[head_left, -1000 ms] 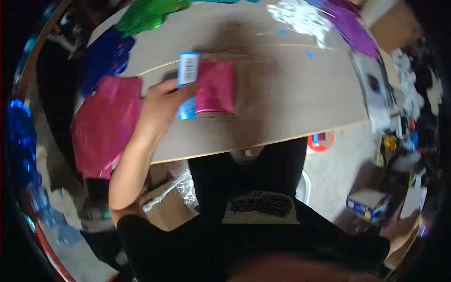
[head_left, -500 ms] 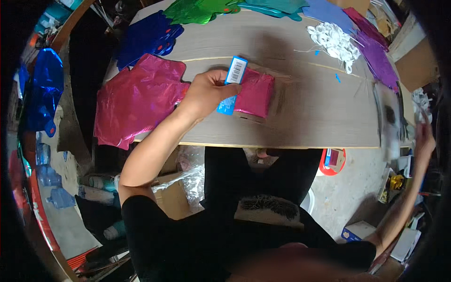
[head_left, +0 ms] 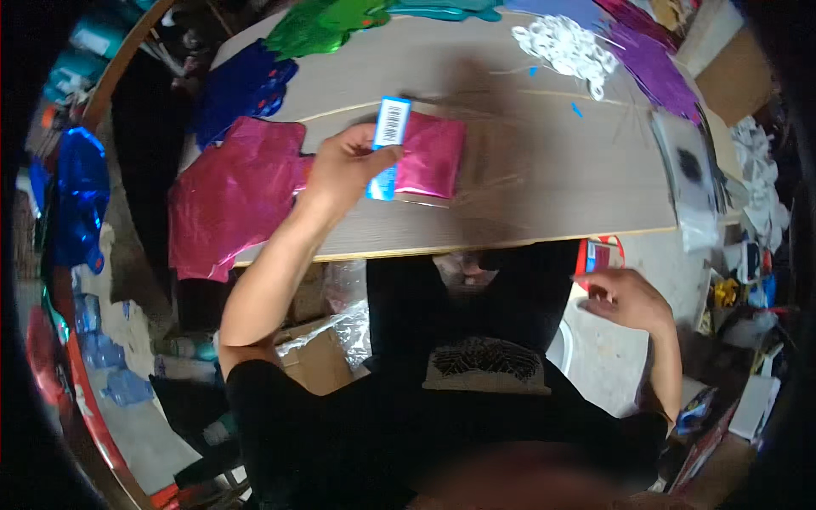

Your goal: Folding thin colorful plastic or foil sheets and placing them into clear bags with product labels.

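My left hand point(head_left: 344, 174) pinches a blue and white barcode card point(head_left: 389, 144) at its edge, thumb on top. Beside the card, a folded square of shiny pink foil point(head_left: 432, 157) lies over the tabletop, partly in clear wrapping. Flat pink foil balloons point(head_left: 234, 200) are piled left of that hand, touching or close to the wrist. Off the table's front edge, my right hand point(head_left: 627, 297) hangs near the right of my lap. Its fingers are bent and spread, with a gap between them; nothing shows in them, though the picture is somewhat blurred.
Flat foil pieces in dark blue point(head_left: 242, 98), green point(head_left: 327, 25) and purple point(head_left: 654, 72) ring the wooden table point(head_left: 561, 187). A heap of white string point(head_left: 565, 51) lies at the back. Clear plastic bags point(head_left: 688, 174) sit at the right edge. A red tub point(head_left: 608, 246) stands below.
My right hand has come from the far right, by the white bundle, in toward my lap. My left hand still grips the card. The whole view has shifted slightly.
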The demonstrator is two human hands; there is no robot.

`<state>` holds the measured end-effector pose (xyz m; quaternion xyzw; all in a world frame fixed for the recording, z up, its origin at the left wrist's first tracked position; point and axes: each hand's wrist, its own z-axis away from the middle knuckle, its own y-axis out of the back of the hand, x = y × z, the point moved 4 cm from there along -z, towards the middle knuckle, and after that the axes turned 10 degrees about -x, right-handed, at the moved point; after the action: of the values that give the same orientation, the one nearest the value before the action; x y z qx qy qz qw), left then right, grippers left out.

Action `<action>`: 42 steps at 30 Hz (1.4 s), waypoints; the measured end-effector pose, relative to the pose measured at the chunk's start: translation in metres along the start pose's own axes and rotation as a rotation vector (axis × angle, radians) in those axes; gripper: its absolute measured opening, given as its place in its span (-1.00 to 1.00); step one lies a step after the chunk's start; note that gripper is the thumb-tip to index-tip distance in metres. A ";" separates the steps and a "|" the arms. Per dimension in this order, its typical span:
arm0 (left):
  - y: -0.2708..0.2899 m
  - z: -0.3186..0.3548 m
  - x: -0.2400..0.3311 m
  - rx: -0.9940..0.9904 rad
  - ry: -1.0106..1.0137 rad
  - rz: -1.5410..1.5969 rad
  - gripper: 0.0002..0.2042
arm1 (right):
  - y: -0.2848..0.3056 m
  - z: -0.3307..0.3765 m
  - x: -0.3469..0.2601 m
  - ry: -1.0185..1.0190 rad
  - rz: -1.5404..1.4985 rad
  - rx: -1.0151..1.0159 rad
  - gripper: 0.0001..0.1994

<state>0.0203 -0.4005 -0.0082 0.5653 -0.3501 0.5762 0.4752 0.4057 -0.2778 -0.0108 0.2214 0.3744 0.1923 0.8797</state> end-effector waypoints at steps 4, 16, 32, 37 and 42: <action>-0.017 0.010 0.016 0.026 -0.112 0.066 -0.83 | 0.031 -0.022 -0.104 0.480 0.319 0.691 -0.30; -0.023 0.007 0.022 0.001 0.099 0.263 -0.83 | 0.052 -0.125 -0.157 0.699 0.539 0.764 0.15; -0.020 -0.017 0.021 -0.100 0.089 -0.221 -0.62 | 0.052 -0.144 -0.153 0.677 0.736 0.549 -0.02; -0.017 -0.011 0.015 -0.011 -0.008 -0.627 -0.46 | 0.050 -0.152 -0.153 0.666 0.794 0.484 -0.03; -0.023 -0.001 0.033 0.083 -0.299 -0.932 -0.27 | 0.053 -0.154 -0.153 0.668 0.777 0.431 -0.05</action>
<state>0.0445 -0.3876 0.0208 0.7568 -0.1011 0.2284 0.6041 0.1835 -0.2734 0.0093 0.4450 0.5547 0.4813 0.5125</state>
